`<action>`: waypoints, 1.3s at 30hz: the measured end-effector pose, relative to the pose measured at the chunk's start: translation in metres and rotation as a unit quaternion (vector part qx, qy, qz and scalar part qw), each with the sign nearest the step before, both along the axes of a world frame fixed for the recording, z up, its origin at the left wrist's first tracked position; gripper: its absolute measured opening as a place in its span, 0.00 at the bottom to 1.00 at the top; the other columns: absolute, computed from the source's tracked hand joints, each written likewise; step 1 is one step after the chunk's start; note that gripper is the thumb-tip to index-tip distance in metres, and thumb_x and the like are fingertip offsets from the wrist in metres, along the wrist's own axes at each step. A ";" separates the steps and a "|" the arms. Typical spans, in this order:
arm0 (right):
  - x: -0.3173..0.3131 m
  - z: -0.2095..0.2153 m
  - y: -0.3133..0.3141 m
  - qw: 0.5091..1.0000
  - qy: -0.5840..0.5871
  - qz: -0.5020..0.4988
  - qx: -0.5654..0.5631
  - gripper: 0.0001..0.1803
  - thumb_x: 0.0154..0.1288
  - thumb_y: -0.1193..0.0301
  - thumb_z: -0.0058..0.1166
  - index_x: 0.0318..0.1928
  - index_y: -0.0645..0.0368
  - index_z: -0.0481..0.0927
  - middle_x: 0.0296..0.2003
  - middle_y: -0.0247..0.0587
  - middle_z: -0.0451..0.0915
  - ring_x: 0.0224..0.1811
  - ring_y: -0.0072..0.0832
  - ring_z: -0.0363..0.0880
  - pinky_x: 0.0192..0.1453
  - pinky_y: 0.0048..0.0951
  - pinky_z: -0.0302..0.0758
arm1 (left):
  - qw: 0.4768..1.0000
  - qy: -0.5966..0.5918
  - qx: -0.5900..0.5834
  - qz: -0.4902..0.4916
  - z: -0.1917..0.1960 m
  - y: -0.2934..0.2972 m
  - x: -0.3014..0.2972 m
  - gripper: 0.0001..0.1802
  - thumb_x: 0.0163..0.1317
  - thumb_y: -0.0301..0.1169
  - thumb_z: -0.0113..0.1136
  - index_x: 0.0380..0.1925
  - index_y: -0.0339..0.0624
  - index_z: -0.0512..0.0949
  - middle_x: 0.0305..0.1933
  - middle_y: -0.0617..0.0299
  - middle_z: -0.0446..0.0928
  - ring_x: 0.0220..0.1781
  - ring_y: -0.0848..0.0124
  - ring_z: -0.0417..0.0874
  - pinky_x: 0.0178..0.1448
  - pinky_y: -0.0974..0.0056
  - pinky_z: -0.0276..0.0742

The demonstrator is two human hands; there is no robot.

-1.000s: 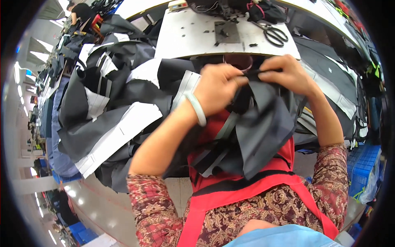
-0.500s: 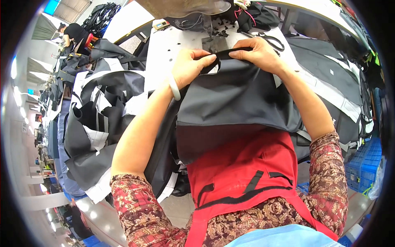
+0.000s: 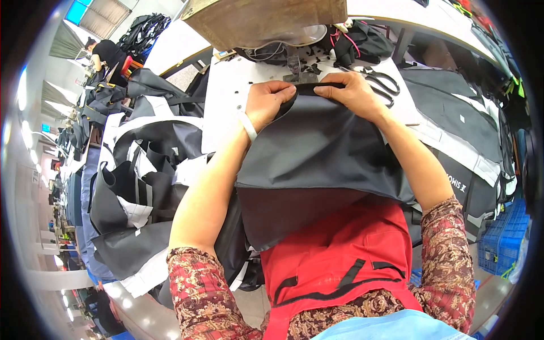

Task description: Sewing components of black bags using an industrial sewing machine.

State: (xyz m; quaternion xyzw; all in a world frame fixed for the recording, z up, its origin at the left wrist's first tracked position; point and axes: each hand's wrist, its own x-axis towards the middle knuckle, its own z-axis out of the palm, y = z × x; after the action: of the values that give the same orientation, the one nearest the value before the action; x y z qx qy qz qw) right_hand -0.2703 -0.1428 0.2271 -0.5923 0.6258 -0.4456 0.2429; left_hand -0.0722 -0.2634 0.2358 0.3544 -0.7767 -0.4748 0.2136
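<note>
You wear a red apron point(image 3: 334, 255) with black strap trim over a top printed in dark red and tan paisley, its sleeves point(image 3: 198, 289) pushed up above your elbows so both forearms are bare. Just behind your left hand point(image 3: 269, 102), a pale bangle point(image 3: 247, 126) circles the wrist. Your right hand point(image 3: 354, 93) carries nothing at the wrist.

Garment sewing workshop, sewing machine point(image 3: 272, 22), scissors point(image 3: 381, 84), heaped cut fabric pieces point(image 3: 141, 187)
</note>
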 end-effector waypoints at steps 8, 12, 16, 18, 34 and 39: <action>0.001 -0.005 -0.010 1.000 -0.012 0.000 -0.009 0.19 0.63 0.58 0.62 0.38 0.65 0.82 0.25 0.35 0.77 0.30 0.20 0.72 0.38 0.27 0.70 | 1.000 0.014 0.007 0.013 0.002 -0.006 0.001 0.15 0.62 0.35 0.66 0.43 0.33 0.84 0.37 0.65 0.85 0.38 0.80 0.79 0.46 0.74 0.74; -0.006 -0.009 -0.013 0.997 -0.071 0.001 0.003 0.19 0.62 0.58 0.64 0.40 0.64 0.84 0.27 0.34 0.79 0.31 0.18 0.72 0.39 0.24 0.71 | 0.999 0.030 0.039 0.012 0.005 -0.003 -0.006 0.15 0.62 0.33 0.66 0.43 0.32 0.84 0.36 0.65 0.84 0.38 0.80 0.79 0.46 0.74 0.74; -0.004 -0.007 -0.014 0.995 -0.097 0.012 0.018 0.19 0.62 0.58 0.64 0.40 0.64 0.84 0.28 0.32 0.80 0.32 0.18 0.72 0.40 0.24 0.71 | 0.995 0.061 0.080 0.015 0.006 -0.002 -0.004 0.15 0.62 0.31 0.66 0.44 0.31 0.84 0.36 0.65 0.84 0.37 0.80 0.79 0.44 0.74 0.74; -0.003 -0.007 -0.014 0.995 -0.097 0.008 0.015 0.19 0.62 0.58 0.64 0.40 0.63 0.84 0.28 0.32 0.80 0.32 0.18 0.73 0.40 0.24 0.71 | 0.994 0.065 0.081 0.014 0.005 -0.003 -0.004 0.15 0.63 0.31 0.66 0.44 0.31 0.84 0.37 0.65 0.84 0.37 0.79 0.79 0.43 0.74 0.74; -0.003 -0.004 -0.021 0.980 -0.194 0.009 0.050 0.14 0.65 0.64 0.63 0.41 0.64 0.85 0.33 0.26 0.81 0.36 0.12 0.74 0.42 0.19 0.72 | 0.975 0.122 0.186 0.015 0.006 -0.010 -0.007 0.15 0.63 0.29 0.64 0.46 0.29 0.81 0.38 0.60 0.83 0.37 0.75 0.82 0.42 0.72 0.77; -0.008 -0.011 -0.019 0.984 -0.179 0.015 0.013 0.14 0.66 0.64 0.63 0.44 0.63 0.84 0.36 0.26 0.82 0.36 0.13 0.76 0.43 0.18 0.73 | 0.971 0.136 0.196 0.009 0.000 -0.014 -0.003 0.15 0.63 0.29 0.64 0.46 0.29 0.81 0.38 0.58 0.83 0.37 0.74 0.82 0.42 0.71 0.78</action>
State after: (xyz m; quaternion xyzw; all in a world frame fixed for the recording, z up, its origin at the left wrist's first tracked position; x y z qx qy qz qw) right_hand -0.2788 -0.1619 0.2164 -0.5091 0.5686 -0.5329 0.3654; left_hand -0.0747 -0.2778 0.2355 0.3286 -0.6291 -0.6594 0.2478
